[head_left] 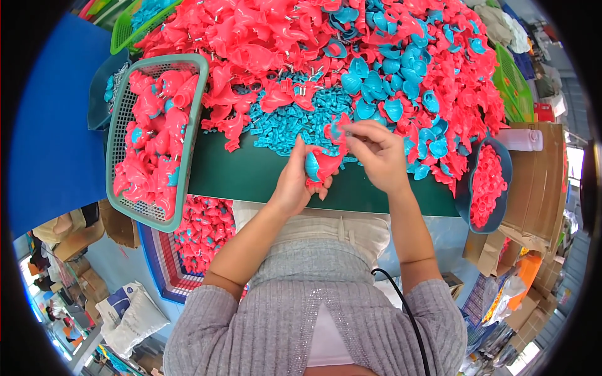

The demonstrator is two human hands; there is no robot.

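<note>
My left hand (293, 182) is closed around a pink plastic shell part (327, 164) with a teal piece set in its side. At the upper end of that part, my right hand (379, 153) pinches with thumb and forefinger. What sits between these fingertips is too small to make out. Just beyond both hands lies a pile of small teal plastic pieces (298, 116). Teal curved shells (374, 86) are heaped behind the right hand, among a large mound of pink plastic parts (251, 41). Some of the pink parts have thin metal pins sticking out.
A grey-green basket (202, 94) of pink and teal pieces stands at the left table edge. On the right, a dark blue bin (464, 194) holds small pink pieces, near a cardboard box (539, 175). Below the table is a crate (160, 276) of pink parts. A black cable (411, 313) hangs by my right side.
</note>
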